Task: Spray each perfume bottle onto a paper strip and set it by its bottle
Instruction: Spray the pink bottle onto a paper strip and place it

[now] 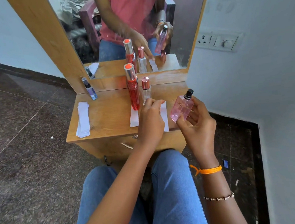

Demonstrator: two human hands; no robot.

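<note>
Hands: right [196, 124] grips pink bottle [181, 109], left [151, 116] pinches paper strip [164, 117].

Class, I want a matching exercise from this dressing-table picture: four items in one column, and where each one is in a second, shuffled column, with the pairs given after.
Items
1. tall red perfume bottle
2. pink perfume bottle with black nozzle
3. small purple bottle with clear cap
4. stack of white paper strips

Places
A. held in the right hand
B. lying along the table's left edge
C. standing on a paper strip
D. back left corner, by the mirror frame

Pairs: 1-C, 2-A, 3-D, 4-B
</note>
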